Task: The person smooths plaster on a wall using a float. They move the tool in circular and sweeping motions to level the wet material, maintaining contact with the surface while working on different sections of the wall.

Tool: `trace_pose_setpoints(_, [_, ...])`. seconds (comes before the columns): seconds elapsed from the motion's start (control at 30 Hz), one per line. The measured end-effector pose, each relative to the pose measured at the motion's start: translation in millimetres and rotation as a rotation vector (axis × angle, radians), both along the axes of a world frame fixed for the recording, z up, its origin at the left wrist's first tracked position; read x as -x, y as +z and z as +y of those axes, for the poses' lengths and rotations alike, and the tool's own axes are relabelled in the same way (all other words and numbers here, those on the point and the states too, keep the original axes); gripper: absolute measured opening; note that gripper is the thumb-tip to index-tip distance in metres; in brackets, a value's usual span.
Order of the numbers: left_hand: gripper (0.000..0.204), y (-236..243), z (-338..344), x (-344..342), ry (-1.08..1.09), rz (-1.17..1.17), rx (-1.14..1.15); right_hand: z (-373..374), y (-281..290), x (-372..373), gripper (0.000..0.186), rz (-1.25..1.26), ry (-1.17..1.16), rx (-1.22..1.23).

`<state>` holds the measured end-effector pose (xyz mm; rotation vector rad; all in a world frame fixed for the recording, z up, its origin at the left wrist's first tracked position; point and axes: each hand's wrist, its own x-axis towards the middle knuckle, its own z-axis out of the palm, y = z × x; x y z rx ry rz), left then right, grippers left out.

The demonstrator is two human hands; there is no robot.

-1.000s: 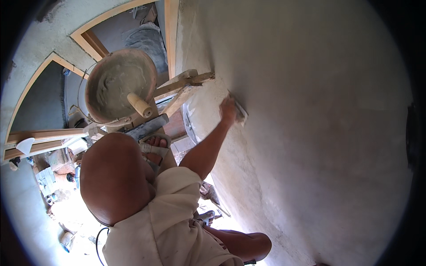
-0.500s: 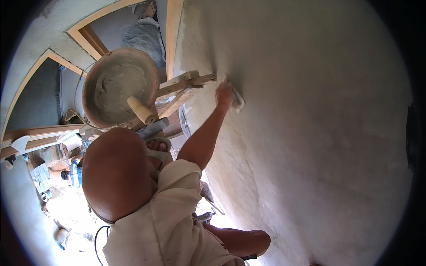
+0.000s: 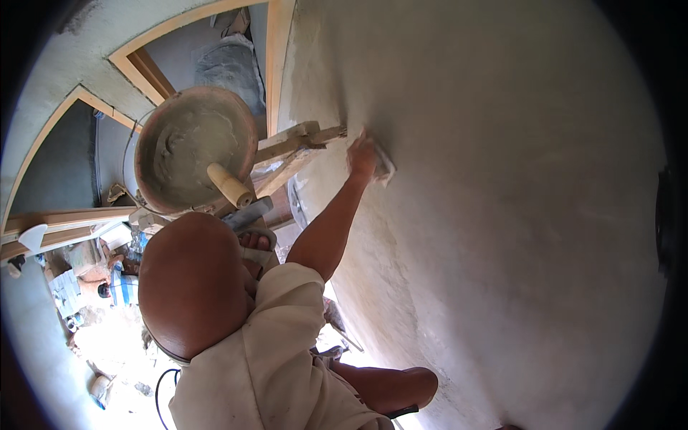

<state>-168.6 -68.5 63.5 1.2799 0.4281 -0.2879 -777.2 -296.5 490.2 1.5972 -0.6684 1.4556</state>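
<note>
My right hand [image 3: 362, 158] is stretched out to the wall, with its fingers closed round a pale, flat plastering float [image 3: 385, 168]. The float's face lies against the grey plastered wall [image 3: 502, 215], and my hand hides most of its back. My left hand does not show. Left of the reaching arm stands a round bucket [image 3: 145, 154] of wet grey mortar [image 3: 197, 140]. A light wooden cylinder [image 3: 229, 185], like a tool handle, leans over its near rim. Just below that lies a long grey flat piece [image 3: 249, 213], whose kind I cannot make out.
Rough timbers [image 3: 290, 147] run from beside the bucket to the wall. A sandalled foot [image 3: 255, 241] shows beneath a large bare bent knee [image 3: 190, 279]. Wooden-framed openings [image 3: 279, 64] are at the upper left. Far below, a person in blue and white [image 3: 123, 287] is among cluttered materials.
The view has shifted slightly, so the bucket and timbers sit a little lower in the picture. My right hand stays at nearly the same spot on the wall, still holding the float.
</note>
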Motion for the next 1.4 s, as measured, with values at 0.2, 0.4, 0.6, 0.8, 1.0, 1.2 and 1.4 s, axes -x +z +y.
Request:
trace_pose_setpoints(0.2, [0.041, 77, -38, 93, 0.076, -0.582, -0.136, -1, 1, 29, 0.055, -0.066, -0.050, 0.102])
trace_pose_setpoints(0.4, [0.038, 203, -1, -7, 0.058, -0.993, -0.345, 10, 4, 42, 0.055, -0.082, -0.081, 0.094])
trace_pose_setpoints(0.6, [0.038, 94, 5, -36, 0.060, -0.514, -0.332, 13, -9, 30, 0.054, -0.115, -0.078, 0.061])
trace_pose_setpoints(0.8, [0.036, 245, -13, 66, -0.001, -1.229, -0.300, 13, -6, 50, 0.054, -0.119, -0.158, 0.075])
trace_pose_setpoints(1.0, [0.037, 221, 4, -42, 0.118, -0.963, -0.352, -1, -9, 51, 0.053, -0.132, -0.173, 0.033])
trace_pose_setpoints(1.2, [0.031, 240, -21, 91, -0.068, -1.171, -0.303, 2, -3, 74, 0.053, -0.171, -0.192, 0.062])
trace_pose_setpoints(1.4, [0.032, 293, 1, 8, 0.066, -1.126, -0.345, 7, -7, 57, 0.053, -0.133, -0.232, 0.043])
